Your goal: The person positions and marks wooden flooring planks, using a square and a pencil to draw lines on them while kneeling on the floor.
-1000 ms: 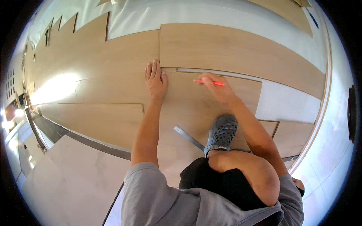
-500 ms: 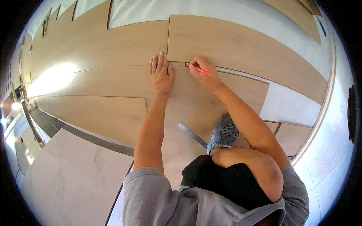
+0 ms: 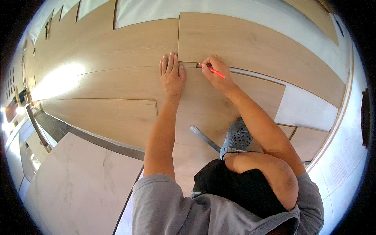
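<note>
My right hand (image 3: 219, 74) is closed around a red pencil (image 3: 217, 73). The pencil's tip is at a small dark notch by the gap under the lower edge of a loose wood-look floor plank (image 3: 250, 43). Just left of that plank's end, my left hand (image 3: 172, 78) lies flat with its fingers stretched forward on the laid planks (image 3: 129, 47). Below the gap, a shorter plank (image 3: 258, 92) runs to the right and ends beside white underlay (image 3: 305, 103).
My foot in a grey clog (image 3: 236, 135) rests on the planks, a flat metal bar (image 3: 203, 138) beside it. A marble-look slab (image 3: 78, 184) is at lower left. More white underlay (image 3: 156, 11) shows at the far side, and cut planks (image 3: 313, 19) lie at upper right.
The whole view has shifted slightly, so things appear a little farther right. Both hands hold nearly the same places on the planks, and the pencil stays at the notch.
</note>
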`<state>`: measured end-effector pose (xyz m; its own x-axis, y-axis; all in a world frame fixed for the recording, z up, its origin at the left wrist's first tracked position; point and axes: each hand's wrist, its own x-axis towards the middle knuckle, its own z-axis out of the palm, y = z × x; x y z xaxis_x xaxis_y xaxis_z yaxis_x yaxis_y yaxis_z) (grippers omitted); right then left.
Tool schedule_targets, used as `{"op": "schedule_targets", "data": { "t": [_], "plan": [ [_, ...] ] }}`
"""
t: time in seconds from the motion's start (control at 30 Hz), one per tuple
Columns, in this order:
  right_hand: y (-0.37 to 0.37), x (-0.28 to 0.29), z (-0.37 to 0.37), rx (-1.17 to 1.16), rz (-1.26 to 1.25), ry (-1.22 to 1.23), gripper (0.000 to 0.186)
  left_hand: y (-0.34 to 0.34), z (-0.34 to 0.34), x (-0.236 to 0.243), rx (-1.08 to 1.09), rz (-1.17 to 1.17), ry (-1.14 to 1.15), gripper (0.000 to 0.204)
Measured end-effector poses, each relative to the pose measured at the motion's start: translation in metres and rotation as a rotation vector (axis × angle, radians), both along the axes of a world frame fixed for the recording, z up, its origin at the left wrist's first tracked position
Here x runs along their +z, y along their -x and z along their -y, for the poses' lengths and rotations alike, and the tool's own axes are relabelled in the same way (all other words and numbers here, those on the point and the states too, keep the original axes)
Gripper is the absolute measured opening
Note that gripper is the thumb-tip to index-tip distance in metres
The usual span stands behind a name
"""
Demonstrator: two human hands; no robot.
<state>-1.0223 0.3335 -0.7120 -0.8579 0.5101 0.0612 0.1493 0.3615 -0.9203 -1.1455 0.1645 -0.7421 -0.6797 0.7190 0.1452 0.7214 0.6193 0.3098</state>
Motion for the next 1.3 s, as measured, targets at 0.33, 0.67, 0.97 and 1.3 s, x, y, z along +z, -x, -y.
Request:
{"op": "schedule_targets", "data": {
  "t": [0.33, 0.67, 0.97, 1.3],
  "plan": [
    [-0.002, 0.001, -0.001, -0.061, 0.048, 0.141, 0.017, -0.003, -0.003, 0.003, 0.013, 0.032, -0.034, 0.045],
    [0.002, 0.008, 0.000, -0.082, 0.062, 0.190, 0.018, 0.001, -0.002, 0.001, 0.001, -0.033, -0.046, 0.044],
    [-0.006, 0.004, -0.011, -0.040, 0.032, 0.133, 0.015, -0.008, -0.008, 0.001, -0.007, -0.025, -0.026, 0.045],
    [-0.138, 0.017, -0.020, -0.301, 0.117, 0.411, 0.031, -0.013, -0.022, 0.015, -0.030, 0.086, 0.029, 0.055]
  ]
}}
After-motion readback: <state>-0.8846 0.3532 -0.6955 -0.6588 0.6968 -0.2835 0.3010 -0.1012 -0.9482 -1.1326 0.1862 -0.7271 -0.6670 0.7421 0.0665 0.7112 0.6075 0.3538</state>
